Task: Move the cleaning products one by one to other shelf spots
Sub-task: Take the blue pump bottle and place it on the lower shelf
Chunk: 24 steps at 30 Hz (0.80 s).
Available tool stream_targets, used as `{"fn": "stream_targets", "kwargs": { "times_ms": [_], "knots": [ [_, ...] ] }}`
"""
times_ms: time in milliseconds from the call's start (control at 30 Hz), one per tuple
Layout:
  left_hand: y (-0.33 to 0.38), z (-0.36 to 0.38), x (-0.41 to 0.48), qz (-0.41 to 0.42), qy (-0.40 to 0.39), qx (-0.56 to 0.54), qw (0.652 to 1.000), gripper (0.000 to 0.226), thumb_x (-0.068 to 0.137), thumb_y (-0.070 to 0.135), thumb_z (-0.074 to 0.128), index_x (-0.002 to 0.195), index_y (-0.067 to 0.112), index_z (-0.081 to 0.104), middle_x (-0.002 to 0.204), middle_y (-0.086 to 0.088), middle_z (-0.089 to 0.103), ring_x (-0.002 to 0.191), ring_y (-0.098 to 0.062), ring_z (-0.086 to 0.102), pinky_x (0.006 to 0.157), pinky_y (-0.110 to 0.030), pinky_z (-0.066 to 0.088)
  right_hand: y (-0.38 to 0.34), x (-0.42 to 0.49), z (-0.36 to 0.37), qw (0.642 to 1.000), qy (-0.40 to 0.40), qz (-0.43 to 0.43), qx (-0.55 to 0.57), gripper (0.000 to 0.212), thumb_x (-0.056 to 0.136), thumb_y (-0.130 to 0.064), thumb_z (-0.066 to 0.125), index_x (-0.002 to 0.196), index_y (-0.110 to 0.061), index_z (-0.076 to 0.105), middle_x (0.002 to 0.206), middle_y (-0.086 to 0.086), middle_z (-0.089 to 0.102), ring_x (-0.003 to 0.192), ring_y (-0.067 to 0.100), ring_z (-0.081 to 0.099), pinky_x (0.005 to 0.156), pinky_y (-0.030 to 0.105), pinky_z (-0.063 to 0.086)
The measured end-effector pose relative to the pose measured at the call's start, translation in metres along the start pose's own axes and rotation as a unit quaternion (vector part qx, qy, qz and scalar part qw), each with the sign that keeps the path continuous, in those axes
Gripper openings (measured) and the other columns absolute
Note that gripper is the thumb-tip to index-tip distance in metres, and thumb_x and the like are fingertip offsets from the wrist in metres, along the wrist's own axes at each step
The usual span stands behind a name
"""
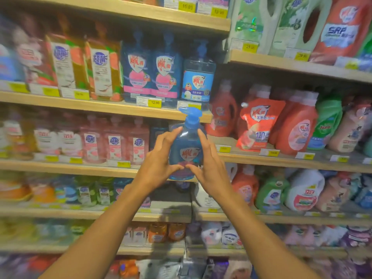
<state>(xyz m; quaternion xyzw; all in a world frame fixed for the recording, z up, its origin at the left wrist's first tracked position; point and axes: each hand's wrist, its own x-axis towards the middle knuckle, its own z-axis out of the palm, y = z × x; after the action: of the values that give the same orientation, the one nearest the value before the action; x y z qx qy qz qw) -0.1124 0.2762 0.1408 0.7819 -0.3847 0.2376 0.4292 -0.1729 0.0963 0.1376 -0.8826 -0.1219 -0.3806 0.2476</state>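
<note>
Gripping the blue pump bottle [186, 146] btwn left hand [159, 162] & right hand [209, 166] by fingertips only, I could clip its nozzle on the shelf edge [112, 109] above & drop it.

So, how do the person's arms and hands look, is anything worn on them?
Both forearms are bare as far as the picture's lower edge: no sleeves are in view. The left hand and the right hand wear no gloves. No ring, watch or bracelet shows on the fingers or wrists. The nails look short and unpainted, though the picture is slightly blurred.
</note>
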Motion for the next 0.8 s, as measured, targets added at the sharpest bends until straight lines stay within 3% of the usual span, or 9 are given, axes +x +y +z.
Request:
{"fn": "stream_targets", "kwargs": {
  "times_ms": [233,333,400,600,800],
  "knots": [
    [-0.044,-0.005,0.015,0.006,0.000,0.102,0.995,0.109,0.077,0.024,0.085,0.152,0.053,0.011,0.148,0.004,0.031,0.076,-0.017,0.058,0.064,-0.035,0.055,0.021,0.022,0.063,0.998,0.052,-0.009,0.026,0.121,0.083,-0.014,0.082,0.155,-0.055,-0.007,0.157,0.006,0.035,0.117,0.021,0.052,0.080,0.039,0.055],
    [-0.067,-0.002,0.019,0.005,0.007,0.120,0.993,0.108,0.077,0.020,0.085,0.153,0.048,0.013,0.153,0.002,0.027,0.092,-0.029,0.066,0.066,-0.046,0.060,0.030,0.030,0.083,0.998,0.052,-0.007,0.030,0.121,0.082,-0.010,0.080,0.155,-0.055,-0.005,0.160,0.006,0.030,0.106,0.033,0.064,0.071,0.041,0.059],
    [-0.086,0.002,0.022,0.007,0.016,0.126,0.992,0.108,0.077,0.018,0.085,0.154,0.045,0.014,0.155,0.002,0.026,0.097,-0.031,0.068,0.066,-0.048,0.060,0.037,0.035,0.102,0.998,0.056,-0.009,0.031,0.120,0.079,-0.006,0.082,0.157,-0.050,0.001,0.161,0.009,0.031,0.109,0.035,0.064,0.073,0.040,0.059],
    [-0.149,0.008,0.038,0.001,0.003,0.123,0.992,0.109,0.074,0.011,0.085,0.153,0.041,0.017,0.154,0.002,0.026,0.077,-0.024,0.067,0.061,-0.043,0.059,0.060,0.058,0.159,0.999,0.043,0.012,0.030,0.122,0.082,-0.004,0.080,0.156,-0.053,-0.005,0.161,0.013,0.030,0.114,0.041,0.062,0.079,0.050,0.060],
    [-0.200,0.015,0.051,-0.006,-0.005,0.113,0.994,0.114,0.074,0.006,0.084,0.151,0.049,0.012,0.157,0.000,0.024,0.082,-0.031,0.067,0.070,-0.045,0.058,0.070,0.075,0.199,0.998,0.053,0.027,0.003,0.117,0.081,-0.003,0.081,0.156,-0.047,0.002,0.160,0.020,0.033,0.113,0.047,0.062,0.075,0.054,0.060]
  ]
}}
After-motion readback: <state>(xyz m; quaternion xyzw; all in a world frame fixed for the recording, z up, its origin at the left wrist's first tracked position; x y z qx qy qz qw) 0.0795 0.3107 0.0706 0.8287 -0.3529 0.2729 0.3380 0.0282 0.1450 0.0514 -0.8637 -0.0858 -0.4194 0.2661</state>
